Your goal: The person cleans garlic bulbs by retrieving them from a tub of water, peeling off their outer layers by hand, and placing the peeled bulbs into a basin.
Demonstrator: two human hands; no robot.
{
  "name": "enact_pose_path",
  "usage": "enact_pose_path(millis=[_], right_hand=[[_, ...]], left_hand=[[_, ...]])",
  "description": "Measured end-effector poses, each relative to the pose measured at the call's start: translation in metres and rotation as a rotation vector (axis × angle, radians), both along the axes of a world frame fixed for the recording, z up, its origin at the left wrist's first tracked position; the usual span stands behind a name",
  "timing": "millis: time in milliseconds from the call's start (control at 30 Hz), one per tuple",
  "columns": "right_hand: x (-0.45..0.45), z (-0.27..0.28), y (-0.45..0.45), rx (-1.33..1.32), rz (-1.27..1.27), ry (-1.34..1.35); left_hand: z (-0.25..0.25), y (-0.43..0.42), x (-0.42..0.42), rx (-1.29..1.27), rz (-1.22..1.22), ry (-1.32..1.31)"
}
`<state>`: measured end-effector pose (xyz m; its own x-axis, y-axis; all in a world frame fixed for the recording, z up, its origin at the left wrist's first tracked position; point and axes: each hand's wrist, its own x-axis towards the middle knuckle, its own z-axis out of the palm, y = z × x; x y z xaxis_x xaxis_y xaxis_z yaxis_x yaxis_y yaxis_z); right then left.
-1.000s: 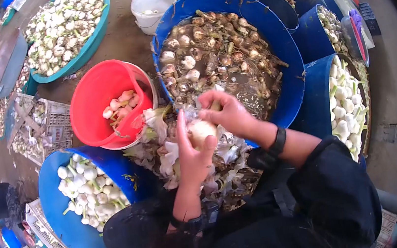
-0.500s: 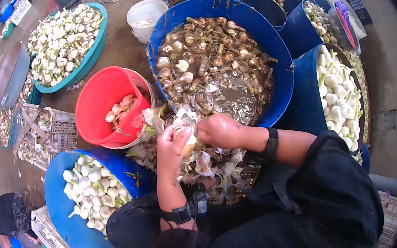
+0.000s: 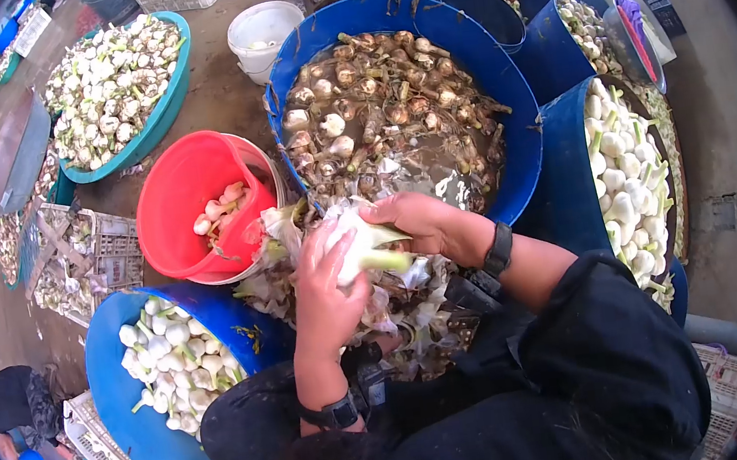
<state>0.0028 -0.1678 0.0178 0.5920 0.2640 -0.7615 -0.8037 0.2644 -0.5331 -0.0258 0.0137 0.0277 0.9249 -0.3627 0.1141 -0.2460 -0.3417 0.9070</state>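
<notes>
A white garlic bulb with a short pale-green stem (image 3: 383, 261) is held in front of me. My left hand (image 3: 319, 293) wraps around the bulb from the left, stem pointing right. On the other side, my right hand (image 3: 434, 220) pinches a leafy layer of skin at the top of the same garlic. Loose peeled skins (image 3: 412, 321) are heaped just below both hands. Beyond them, a big blue tub (image 3: 523, 176) holds muddy water and several brown, unpeeled garlic bulbs (image 3: 397, 88).
To the left stands a red bucket (image 3: 164, 200) with a few pinkish bulbs. Clean white garlic fills a tilted blue barrel (image 3: 110, 372) at lower left and another blue barrel (image 3: 561, 147) at right. A teal basin (image 3: 174, 107) of garlic and a white bucket (image 3: 265, 24) stand farther off.
The garlic has turned so its green stem now shows, pointing right. My right hand has opened from a fist-like grip into a pinch on the skin, and moved slightly right.
</notes>
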Motion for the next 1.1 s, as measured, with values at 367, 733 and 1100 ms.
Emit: enact_pose_path(millis=[367, 733, 1100], right_hand=[[-0.046, 0.054, -0.038, 0.508, -0.345, -0.758], [0.006, 0.059, -0.028, 0.956, -0.406, -0.736], [0.071, -0.110, -0.079, -0.967, 1.415, -0.252]], left_hand=[[-0.041, 0.031, 0.013, -1.347, 0.627, 0.837], [-0.029, 0.072, 0.007, -1.626, 0.805, 0.862], [0.036, 0.106, 0.003, -2.222, 0.373, 0.215]])
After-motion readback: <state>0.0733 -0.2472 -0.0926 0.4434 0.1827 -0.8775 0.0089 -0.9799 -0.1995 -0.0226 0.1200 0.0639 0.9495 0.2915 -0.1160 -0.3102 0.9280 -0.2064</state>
